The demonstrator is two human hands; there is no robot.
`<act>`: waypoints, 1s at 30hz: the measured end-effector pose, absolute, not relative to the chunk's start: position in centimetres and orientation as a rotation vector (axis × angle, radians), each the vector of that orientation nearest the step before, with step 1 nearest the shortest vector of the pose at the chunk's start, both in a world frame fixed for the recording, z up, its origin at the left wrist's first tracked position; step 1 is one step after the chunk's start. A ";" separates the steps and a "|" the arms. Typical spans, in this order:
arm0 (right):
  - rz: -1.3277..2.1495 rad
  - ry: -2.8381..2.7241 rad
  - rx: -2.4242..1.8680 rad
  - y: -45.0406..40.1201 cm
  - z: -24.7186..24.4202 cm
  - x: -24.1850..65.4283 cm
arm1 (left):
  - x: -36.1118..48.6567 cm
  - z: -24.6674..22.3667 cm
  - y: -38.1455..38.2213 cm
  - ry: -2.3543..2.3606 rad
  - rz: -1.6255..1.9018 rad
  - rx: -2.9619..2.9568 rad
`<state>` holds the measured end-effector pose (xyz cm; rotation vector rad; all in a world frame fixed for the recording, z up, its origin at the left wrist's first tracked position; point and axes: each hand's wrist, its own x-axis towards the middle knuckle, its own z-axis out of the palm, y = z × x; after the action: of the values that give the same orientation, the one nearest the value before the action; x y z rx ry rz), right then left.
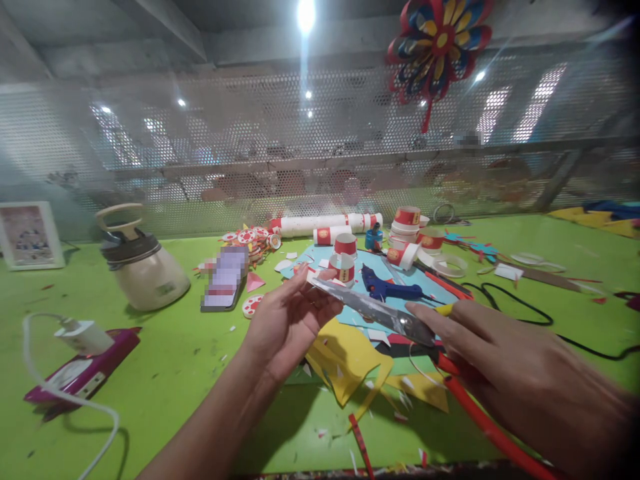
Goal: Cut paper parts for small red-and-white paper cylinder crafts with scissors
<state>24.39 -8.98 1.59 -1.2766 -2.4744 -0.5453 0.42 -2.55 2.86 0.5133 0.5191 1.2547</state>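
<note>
My right hand (500, 353) is wrapped around the red-handled scissors (373, 308), whose metal blades point left across the middle of the view. The blades lie close together, their tips at the fingers of my left hand (287, 317). Between my left thumb and fingers is a small white and red paper piece (312, 274), partly hidden by the blade tips. Below the blades lies cut yellow paper (345, 360) with scattered scraps. A blue glue gun (393, 288) rests behind the scissors on light blue paper (305, 257). Red and white paper cups (345, 244) stand just beyond my left hand.
A phone (225, 277), a jug-like bottle (145, 270) and a purple power strip (85, 363) with a white cable are on the left. A long white tube (320, 224) lies at the back. The glue gun's black cord (520, 317) runs right. A pinwheel flower (441, 40) hangs above.
</note>
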 end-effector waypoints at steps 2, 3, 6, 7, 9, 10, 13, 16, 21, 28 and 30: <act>-0.552 -2.467 -1.262 -9.0 1.6 24.5 | 0.4 2.8 -2.5 0.516 1.253 0.513; -0.562 -2.459 -1.247 -9.0 1.6 24.5 | 0.4 2.8 -2.5 0.513 1.249 0.515; -0.573 -2.460 -1.227 -8.9 1.6 24.5 | 0.3 2.7 -2.5 0.506 1.239 0.525; -0.571 -2.462 -1.231 -8.9 1.6 24.4 | 0.3 2.7 -2.5 0.504 1.237 0.528; -0.568 -2.466 -1.251 -8.9 1.7 24.3 | 0.3 2.7 -2.6 0.506 1.234 0.526; -0.560 -2.474 -1.272 -8.9 1.8 24.2 | 0.4 2.8 -2.6 0.510 1.236 0.521; -0.481 -2.510 -1.322 -9.2 2.1 24.1 | 0.4 2.9 -2.8 0.535 1.245 0.498; -0.489 -2.518 -1.309 -9.5 2.3 24.2 | 0.5 2.9 -2.8 0.546 1.252 0.505; -0.544 -2.475 -1.442 -10.1 2.2 24.5 | 0.5 2.7 -2.6 0.524 1.289 0.557; -0.524 -2.489 -1.483 -10.9 2.3 24.4 | 0.6 2.5 -2.7 0.556 1.323 0.641; -0.516 -2.492 -1.483 -11.0 2.2 24.5 | 0.6 2.5 -2.8 0.561 1.326 0.672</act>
<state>24.48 -11.05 2.22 -1.4831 -2.4921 -0.5160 0.61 -2.75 2.47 0.6716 0.5614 1.3257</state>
